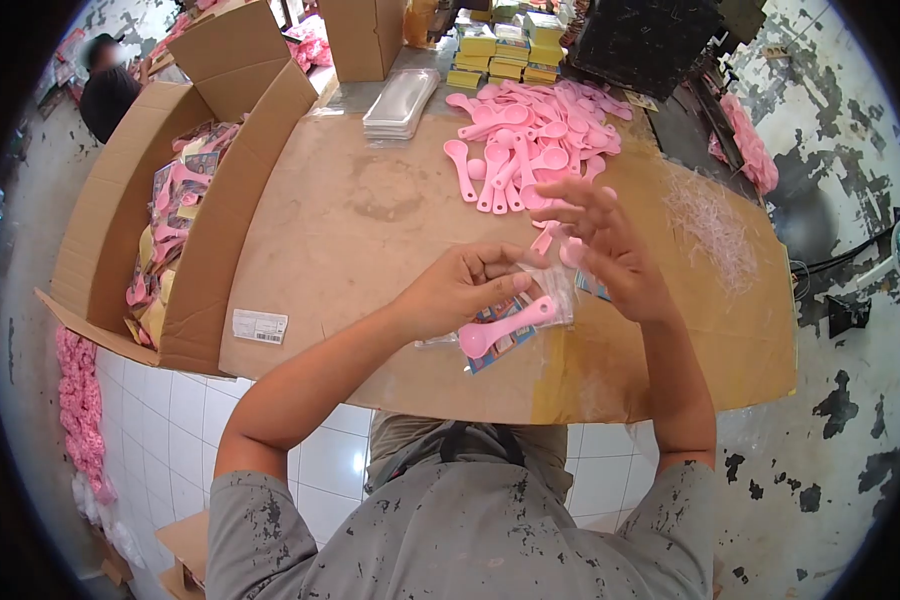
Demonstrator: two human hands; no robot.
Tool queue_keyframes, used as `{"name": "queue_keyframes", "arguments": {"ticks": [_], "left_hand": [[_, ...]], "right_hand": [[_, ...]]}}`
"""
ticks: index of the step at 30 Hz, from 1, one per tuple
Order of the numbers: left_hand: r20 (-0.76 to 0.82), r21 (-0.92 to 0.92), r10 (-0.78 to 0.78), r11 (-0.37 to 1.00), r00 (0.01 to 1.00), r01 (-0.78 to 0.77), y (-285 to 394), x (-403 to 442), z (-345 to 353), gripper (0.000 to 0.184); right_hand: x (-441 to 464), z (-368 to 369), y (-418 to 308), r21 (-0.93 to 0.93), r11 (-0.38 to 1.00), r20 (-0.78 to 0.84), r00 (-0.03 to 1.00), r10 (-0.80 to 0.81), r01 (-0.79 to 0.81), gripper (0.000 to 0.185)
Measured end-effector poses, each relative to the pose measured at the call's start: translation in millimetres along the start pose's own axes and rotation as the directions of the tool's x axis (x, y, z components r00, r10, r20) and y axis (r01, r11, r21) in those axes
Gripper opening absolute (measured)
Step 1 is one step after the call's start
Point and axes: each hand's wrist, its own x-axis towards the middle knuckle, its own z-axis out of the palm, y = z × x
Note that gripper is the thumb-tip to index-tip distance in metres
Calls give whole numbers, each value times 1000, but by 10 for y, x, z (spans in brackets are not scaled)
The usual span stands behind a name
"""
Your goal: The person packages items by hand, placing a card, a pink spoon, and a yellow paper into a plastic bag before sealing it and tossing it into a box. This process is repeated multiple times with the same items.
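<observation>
My left hand (467, 290) is closed, thumb and fingers pinched at the edge of a clear plastic bag (560, 298). Just below it, a pink measuring spoon (505, 328) lies over a blue printed card (515, 340); whether both are inside the bag I cannot tell. My right hand (615, 255) is raised to the right of the bag, fingers apart and holding nothing visible. Behind its fingers sits a big pile of pink measuring spoons (545, 140), a few lying loose at the near side. Part of another blue card (593, 287) shows under my right hand.
On the left stands an open cardboard box (205, 290) holding packed spoons and cards. Clear plastic sleeves (400, 105) and stacks of small cards (510, 45) are at the back. Thin plastic strips (715, 230) lie on the cardboard-covered table (370, 200). A person (108, 95) is at far left.
</observation>
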Motion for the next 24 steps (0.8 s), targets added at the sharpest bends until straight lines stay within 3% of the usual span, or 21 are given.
{"name": "queue_keyframes", "arguments": {"ticks": [3, 6, 9, 12, 15, 21, 24], "left_hand": [[122, -6, 4, 1000, 993, -4, -4, -19, -24, 46], [25, -64, 184, 981, 983, -183, 38, -36, 64, 56], [18, 392, 513, 786, 858, -478, 63, -12, -3, 50], [119, 463, 546, 708, 829, -533, 194, -108, 49, 58], [-28, 441, 445, 809, 895, -388, 130, -142, 171, 52], [-75, 252, 404, 892, 912, -374, 141, -112, 151, 42], [-91, 300, 382, 891, 920, -340, 179, -144, 164, 43]], "right_hand": [[58, -21, -284, -419, 895, 254, 966, -43, 151, 11], [85, -7, -515, -316, 926, 276, 953, -121, 209, 17], [105, 100, -772, -690, 632, 329, 931, -161, 353, 13], [82, 236, -845, -754, 631, 83, 979, -184, 182, 11], [68, 265, -810, -764, 639, 4, 991, -133, 89, 10], [37, 284, -694, -759, 651, -87, 989, -116, 9, 18], [84, 326, -532, -917, 299, 106, 885, -454, 264, 22]]}}
